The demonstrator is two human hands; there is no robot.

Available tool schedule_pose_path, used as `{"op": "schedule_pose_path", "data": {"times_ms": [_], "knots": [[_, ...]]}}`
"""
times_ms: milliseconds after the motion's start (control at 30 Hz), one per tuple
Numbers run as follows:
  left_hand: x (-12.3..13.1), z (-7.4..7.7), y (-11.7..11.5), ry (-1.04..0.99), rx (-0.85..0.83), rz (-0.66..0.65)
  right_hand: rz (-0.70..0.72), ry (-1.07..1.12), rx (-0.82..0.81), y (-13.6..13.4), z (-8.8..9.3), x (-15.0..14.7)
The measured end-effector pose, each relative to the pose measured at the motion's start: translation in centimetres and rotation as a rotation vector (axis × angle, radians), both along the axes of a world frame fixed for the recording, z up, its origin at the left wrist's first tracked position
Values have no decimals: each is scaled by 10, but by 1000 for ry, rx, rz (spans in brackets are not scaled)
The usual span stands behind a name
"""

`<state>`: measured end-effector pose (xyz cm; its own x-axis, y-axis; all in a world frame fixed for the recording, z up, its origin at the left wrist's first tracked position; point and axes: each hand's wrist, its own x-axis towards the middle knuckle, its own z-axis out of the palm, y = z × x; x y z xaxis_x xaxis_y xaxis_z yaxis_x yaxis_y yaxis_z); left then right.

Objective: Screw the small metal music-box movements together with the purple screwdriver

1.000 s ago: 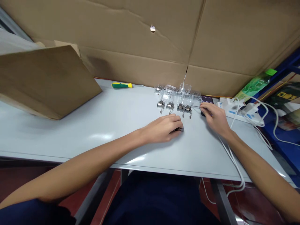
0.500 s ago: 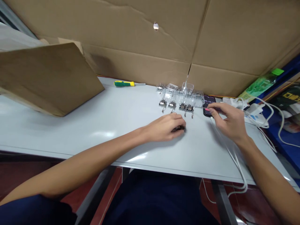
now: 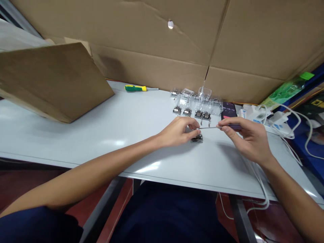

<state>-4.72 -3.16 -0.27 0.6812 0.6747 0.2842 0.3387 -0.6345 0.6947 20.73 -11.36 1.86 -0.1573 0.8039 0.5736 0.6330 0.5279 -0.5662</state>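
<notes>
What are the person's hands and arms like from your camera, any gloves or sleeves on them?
The left hand and right hand are bare: no gloves, and no ring or watch shows. The forearms are bare too. A dark navy sleeve shows at the lower left, on the left arm, and matching dark navy fabric covers the torso.

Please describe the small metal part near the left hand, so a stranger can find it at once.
On the pale grey table, find the row of small metal fittings. One fitting lies alone in front of that row, just beside the left hand, under the thin metal rod.
</notes>
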Motion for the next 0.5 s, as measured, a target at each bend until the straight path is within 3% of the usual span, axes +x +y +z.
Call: {"op": "schedule_pose_path", "data": {"times_ms": [233, 400, 500], "knots": [[-1, -3, 4, 14, 35, -64, 48, 28, -42, 0, -1, 1], [-3, -5, 3, 194, 309, -119, 125, -73, -107, 0, 3, 3], [-2, -4, -2, 272, 413, -129, 146, 37, -139, -2, 0, 0]]}}
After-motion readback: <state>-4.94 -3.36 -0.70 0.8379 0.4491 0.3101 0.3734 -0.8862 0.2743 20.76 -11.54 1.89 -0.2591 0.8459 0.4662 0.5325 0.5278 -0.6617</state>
